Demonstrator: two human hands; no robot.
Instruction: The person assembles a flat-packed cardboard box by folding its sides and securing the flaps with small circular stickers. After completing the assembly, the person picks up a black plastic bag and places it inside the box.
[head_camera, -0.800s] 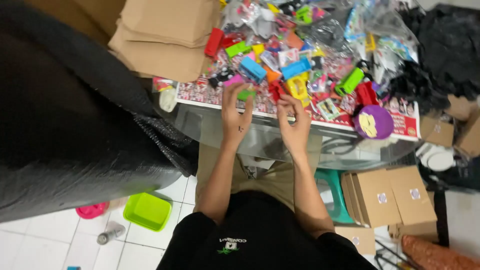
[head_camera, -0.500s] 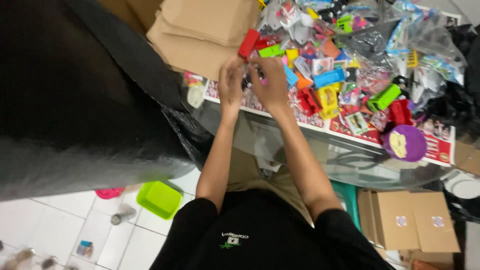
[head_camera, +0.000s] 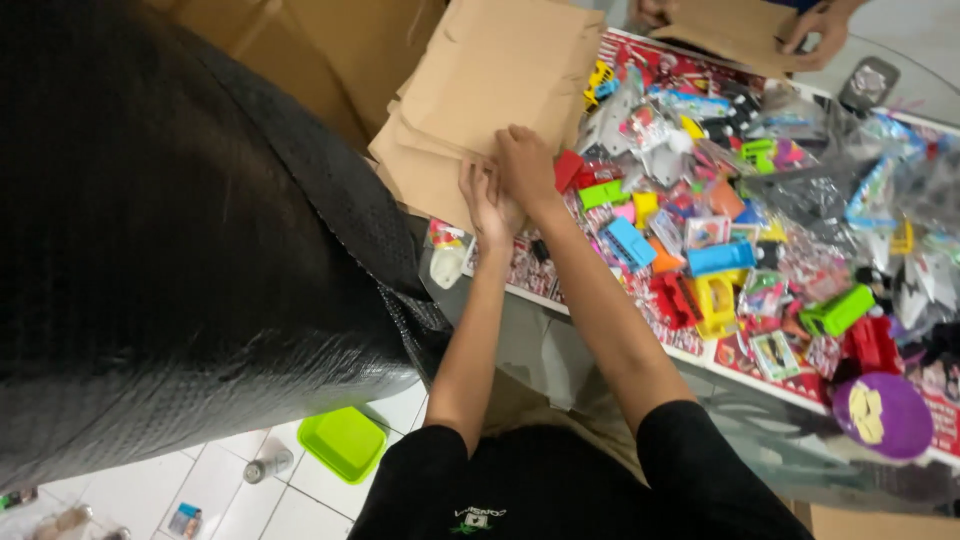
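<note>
left hand + right hand: fingers curled on cardboard stack edge, grip unclear | I'd pinch one sheet, lift clear of toys

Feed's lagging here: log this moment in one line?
left hand: on cardboard stack edge | right hand: same edge, touching left | small plastic toys: spread alongside on table
</note>
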